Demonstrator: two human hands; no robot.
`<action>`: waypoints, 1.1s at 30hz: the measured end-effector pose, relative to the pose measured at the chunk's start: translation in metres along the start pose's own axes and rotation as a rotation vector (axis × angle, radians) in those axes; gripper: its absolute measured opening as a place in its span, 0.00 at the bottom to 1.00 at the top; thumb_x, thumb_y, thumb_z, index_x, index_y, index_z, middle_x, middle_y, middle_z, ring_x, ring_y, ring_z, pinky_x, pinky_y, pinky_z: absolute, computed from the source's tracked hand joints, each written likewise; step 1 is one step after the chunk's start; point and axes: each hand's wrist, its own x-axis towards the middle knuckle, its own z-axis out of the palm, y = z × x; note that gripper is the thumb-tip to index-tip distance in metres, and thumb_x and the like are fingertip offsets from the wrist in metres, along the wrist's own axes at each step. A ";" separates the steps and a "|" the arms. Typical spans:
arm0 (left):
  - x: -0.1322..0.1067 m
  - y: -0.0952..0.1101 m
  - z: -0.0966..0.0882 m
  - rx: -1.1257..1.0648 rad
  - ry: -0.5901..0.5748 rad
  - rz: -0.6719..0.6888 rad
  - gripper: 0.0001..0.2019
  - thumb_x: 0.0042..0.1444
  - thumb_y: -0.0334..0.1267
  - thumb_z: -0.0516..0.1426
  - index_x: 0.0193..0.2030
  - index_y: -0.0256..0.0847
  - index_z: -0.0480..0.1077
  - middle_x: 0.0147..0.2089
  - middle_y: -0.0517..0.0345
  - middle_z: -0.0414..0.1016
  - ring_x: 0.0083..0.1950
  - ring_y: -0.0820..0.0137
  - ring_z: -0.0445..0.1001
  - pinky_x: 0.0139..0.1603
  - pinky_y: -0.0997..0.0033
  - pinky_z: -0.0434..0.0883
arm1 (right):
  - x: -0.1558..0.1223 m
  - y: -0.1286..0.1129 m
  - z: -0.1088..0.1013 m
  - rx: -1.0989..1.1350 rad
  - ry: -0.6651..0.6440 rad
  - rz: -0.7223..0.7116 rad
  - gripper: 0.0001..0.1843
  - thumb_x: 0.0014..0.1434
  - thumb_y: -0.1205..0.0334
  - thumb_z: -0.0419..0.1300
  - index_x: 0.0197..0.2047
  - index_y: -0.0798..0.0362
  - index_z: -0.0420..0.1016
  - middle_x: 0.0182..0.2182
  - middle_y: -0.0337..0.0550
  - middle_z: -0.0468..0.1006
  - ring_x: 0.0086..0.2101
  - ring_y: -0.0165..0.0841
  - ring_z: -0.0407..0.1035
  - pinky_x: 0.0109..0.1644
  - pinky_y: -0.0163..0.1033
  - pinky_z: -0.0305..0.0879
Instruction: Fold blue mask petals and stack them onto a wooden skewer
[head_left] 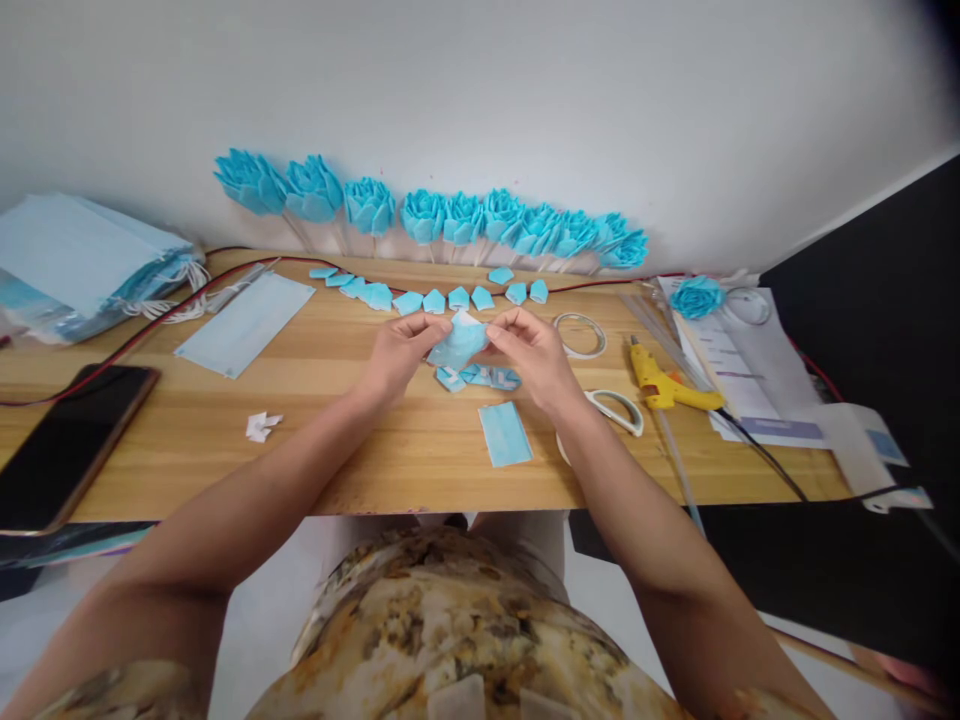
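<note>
My left hand [399, 353] and my right hand [529, 351] both pinch a small light-blue fabric piece [459, 342] held just above the wooden table [330, 450]. Each hand grips one side of it with closed fingertips. Under the hands lie a few folded blue pieces [480, 377]. A flat blue rectangle [505, 434] rests nearer to me. A curved row of folded blue petals [435, 298] lies beyond my hands.
Blue fabric roses on sticks [450, 215] lean on the wall. A mask stack [82, 260], a flat mask [246, 322] and a phone [64, 440] are on the left. Scissors [619, 408], a tape ring [580, 334], a yellow glue gun [664, 385] and papers [739, 365] are on the right.
</note>
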 end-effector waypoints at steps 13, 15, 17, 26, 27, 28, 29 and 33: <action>0.003 -0.003 -0.001 -0.136 0.002 -0.064 0.08 0.49 0.40 0.67 0.28 0.39 0.76 0.25 0.63 0.73 0.27 0.76 0.69 0.31 0.74 0.69 | 0.001 0.007 -0.001 0.234 -0.030 0.153 0.14 0.49 0.52 0.73 0.27 0.49 0.73 0.25 0.34 0.79 0.29 0.29 0.75 0.41 0.40 0.77; 0.003 -0.001 -0.001 -0.139 0.001 -0.083 0.08 0.50 0.41 0.67 0.29 0.39 0.76 0.26 0.63 0.73 0.28 0.75 0.70 0.32 0.73 0.70 | 0.001 0.007 -0.001 0.228 -0.036 0.157 0.15 0.49 0.51 0.73 0.27 0.48 0.73 0.25 0.34 0.79 0.29 0.30 0.75 0.42 0.41 0.77; 0.003 0.001 -0.002 -0.146 -0.016 -0.099 0.09 0.49 0.41 0.68 0.30 0.39 0.76 0.26 0.62 0.73 0.28 0.75 0.70 0.32 0.73 0.70 | 0.002 0.007 -0.002 0.223 -0.042 0.164 0.15 0.49 0.51 0.72 0.28 0.48 0.72 0.26 0.34 0.79 0.29 0.31 0.76 0.43 0.42 0.77; 0.003 -0.002 0.000 -0.221 -0.123 -0.175 0.14 0.53 0.48 0.66 0.30 0.39 0.72 0.27 0.58 0.71 0.27 0.72 0.68 0.27 0.70 0.68 | 0.000 0.006 -0.002 0.227 -0.047 0.171 0.15 0.48 0.52 0.73 0.27 0.48 0.73 0.27 0.34 0.80 0.31 0.32 0.76 0.44 0.44 0.77; 0.004 -0.003 0.000 -0.219 -0.128 -0.181 0.14 0.54 0.47 0.65 0.31 0.39 0.73 0.29 0.57 0.73 0.29 0.70 0.69 0.27 0.70 0.69 | 0.000 0.005 -0.002 0.231 -0.043 0.175 0.15 0.48 0.52 0.73 0.27 0.48 0.73 0.27 0.34 0.80 0.31 0.32 0.76 0.44 0.44 0.78; 0.004 -0.002 -0.001 -0.214 -0.143 -0.185 0.13 0.55 0.47 0.64 0.32 0.38 0.73 0.30 0.55 0.75 0.30 0.69 0.71 0.28 0.70 0.69 | 0.000 0.005 -0.002 0.234 -0.038 0.177 0.15 0.48 0.52 0.73 0.27 0.48 0.73 0.27 0.34 0.80 0.30 0.32 0.76 0.43 0.45 0.78; 0.005 -0.002 -0.002 -0.209 -0.169 -0.187 0.14 0.56 0.48 0.63 0.33 0.38 0.74 0.31 0.54 0.76 0.32 0.68 0.73 0.29 0.69 0.69 | 0.000 0.005 -0.002 0.237 -0.030 0.174 0.15 0.47 0.52 0.73 0.26 0.48 0.73 0.27 0.34 0.79 0.30 0.32 0.75 0.43 0.45 0.78; 0.007 0.002 -0.005 -0.184 -0.273 -0.227 0.24 0.57 0.61 0.58 0.32 0.39 0.77 0.32 0.49 0.79 0.36 0.62 0.78 0.34 0.67 0.72 | 0.001 0.006 -0.002 0.214 -0.011 0.160 0.14 0.48 0.53 0.72 0.26 0.47 0.72 0.26 0.34 0.77 0.30 0.31 0.74 0.43 0.45 0.78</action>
